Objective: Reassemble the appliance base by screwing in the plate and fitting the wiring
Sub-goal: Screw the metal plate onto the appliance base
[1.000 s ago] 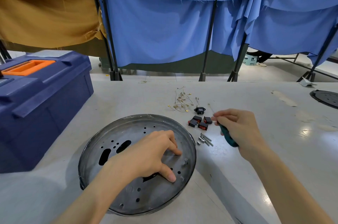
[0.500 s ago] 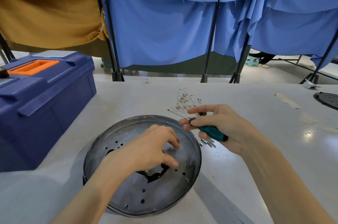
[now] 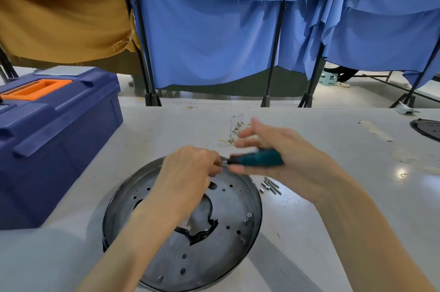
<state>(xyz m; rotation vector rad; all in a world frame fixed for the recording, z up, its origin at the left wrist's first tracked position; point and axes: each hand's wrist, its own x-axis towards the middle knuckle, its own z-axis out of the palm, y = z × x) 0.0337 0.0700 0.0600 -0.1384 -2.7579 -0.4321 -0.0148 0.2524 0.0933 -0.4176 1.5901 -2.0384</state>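
The screwdriver (image 3: 259,158) lies nearly level above the far rim of the round metal plate (image 3: 214,256). Its long axis runs left to right and its tip points left. The right hand (image 3: 292,148) holds the teal handle, thumb under it and fingers loosely extended above, blurred. The left hand (image 3: 188,177) hovers over the plate with fingers curled together, pinching the end of the shaft; what lies at the tip is hidden.

One screw (image 3: 249,215) stands in the plate near its right edge. The plate rests on a pale grey table (image 3: 345,139), with loose metal fasteners (image 3: 270,185) just beside it and thin wires (image 3: 235,129) farther back. A navy toolbox (image 3: 54,136) stands at the left. Blue curtains (image 3: 214,41) and an ochre cloth (image 3: 59,17) hang behind.
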